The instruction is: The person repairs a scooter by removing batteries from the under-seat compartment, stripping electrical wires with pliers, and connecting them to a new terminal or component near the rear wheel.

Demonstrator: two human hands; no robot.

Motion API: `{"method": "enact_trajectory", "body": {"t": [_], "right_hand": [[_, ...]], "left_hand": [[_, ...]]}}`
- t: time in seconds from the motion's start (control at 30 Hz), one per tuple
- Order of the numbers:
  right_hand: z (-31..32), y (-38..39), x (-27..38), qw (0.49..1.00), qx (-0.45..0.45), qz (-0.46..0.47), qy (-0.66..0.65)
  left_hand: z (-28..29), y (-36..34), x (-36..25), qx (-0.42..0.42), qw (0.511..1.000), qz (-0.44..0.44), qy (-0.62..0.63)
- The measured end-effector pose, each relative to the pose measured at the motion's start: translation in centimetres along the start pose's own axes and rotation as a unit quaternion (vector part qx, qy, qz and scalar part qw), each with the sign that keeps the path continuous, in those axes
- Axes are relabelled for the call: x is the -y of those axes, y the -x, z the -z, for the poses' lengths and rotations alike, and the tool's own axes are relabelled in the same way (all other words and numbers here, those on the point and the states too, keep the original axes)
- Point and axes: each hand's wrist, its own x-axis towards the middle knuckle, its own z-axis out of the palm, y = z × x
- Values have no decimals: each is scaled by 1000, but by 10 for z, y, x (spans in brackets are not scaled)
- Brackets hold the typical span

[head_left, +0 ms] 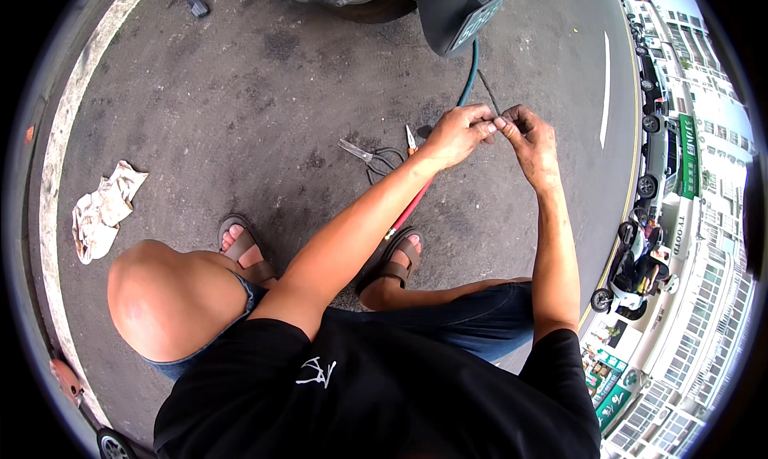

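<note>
My left hand (462, 136) and my right hand (531, 143) meet fingertip to fingertip above the asphalt. Both pinch at the end of a thin dark cable (487, 89), which runs up toward the vehicle; the exact piece between the fingers is too small to make out. A thicker teal cable (473, 65) hangs from the vehicle and passes behind my left hand. Scissors (365, 153) with dark handles lie on the ground left of that hand. Beside them is a small pointed tool (411, 139) with orange on it. Under my left forearm shows a long red piece (414, 206), partly hidden.
A two-wheeler's rear (448, 19), with a plate and an amber lamp, stands at the top. A crumpled pale cloth (104, 211) lies at left near the white kerb line (52, 179). A black connector (196, 7) is at upper left. Parked vehicles (650, 155) line the right.
</note>
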Motion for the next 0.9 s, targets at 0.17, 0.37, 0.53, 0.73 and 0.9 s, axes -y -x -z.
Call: {"method": "enact_trajectory", "body": {"t": [0.17, 0.37, 0.53, 0.73, 0.9], "right_hand": [[9, -2, -7, 992, 68, 79, -75], [-15, 3, -6, 1000, 4, 15, 3], [-42, 1, -7, 997, -49, 9, 62], [-44, -4, -6, 999, -25, 13, -19], [-49, -5, -2, 997, -24, -18, -68]], "left_hand": [[14, 5, -2, 137, 963, 59, 226], [4, 4, 11, 5, 992, 41, 115], [-3, 7, 20, -197, 967, -42, -155], [27, 3, 12, 15, 983, 95, 154], [41, 9, 8, 48, 972, 121, 197]]}}
